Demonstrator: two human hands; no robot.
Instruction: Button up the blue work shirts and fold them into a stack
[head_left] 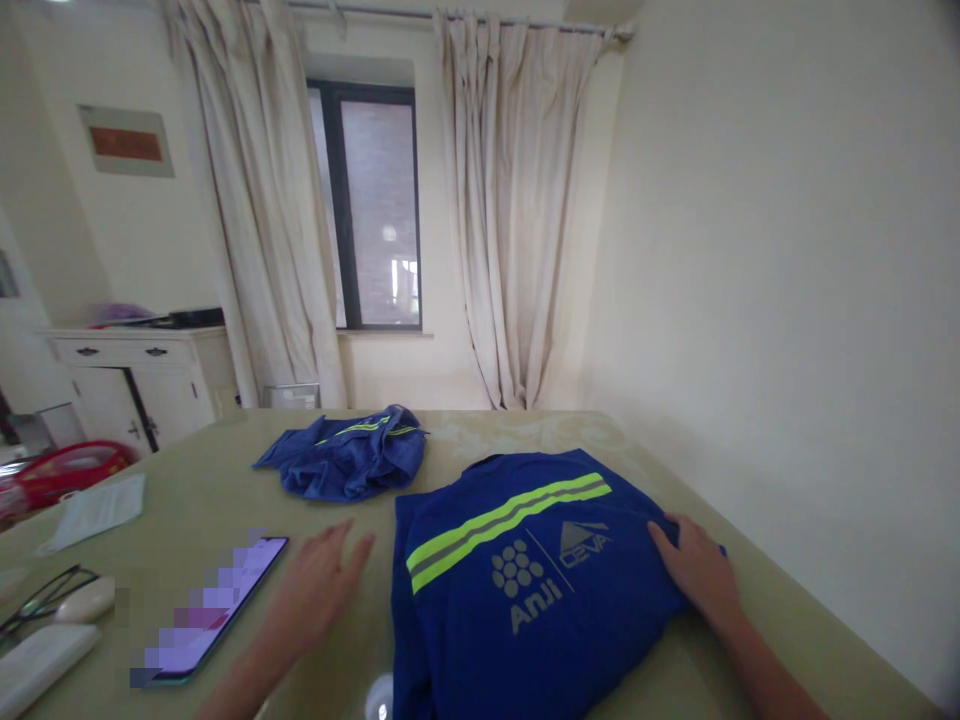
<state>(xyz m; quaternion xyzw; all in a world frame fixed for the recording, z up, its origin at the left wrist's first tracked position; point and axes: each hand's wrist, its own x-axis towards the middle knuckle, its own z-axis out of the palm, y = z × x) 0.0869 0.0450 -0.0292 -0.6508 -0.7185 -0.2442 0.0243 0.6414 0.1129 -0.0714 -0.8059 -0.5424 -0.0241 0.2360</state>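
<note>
A dark blue work jacket (pixel 480 600) lies on the table with its back up. It has a yellow-green and grey reflective stripe and grey "Anji" and "CEVA" prints. My right hand (pixel 697 565) rests on the jacket's right side, thumb and fingers apart, with some fingertips hidden. Fabric pokes out just beyond it. To the left of the jacket, my left hand (pixel 326 575) is above the table, fingers spread and holding nothing. Farther back is a second, crumpled blue garment (pixel 352 465) with a similar stripe.
The pale green table (pixel 795 600) runs along the right wall. Left of my left hand lie a phone (pixel 217 620), glasses (pixel 45 600), a white case (pixel 45 665) and a paper sheet (pixel 101 510). A red basket (pixel 75 470) is beyond the table's left edge.
</note>
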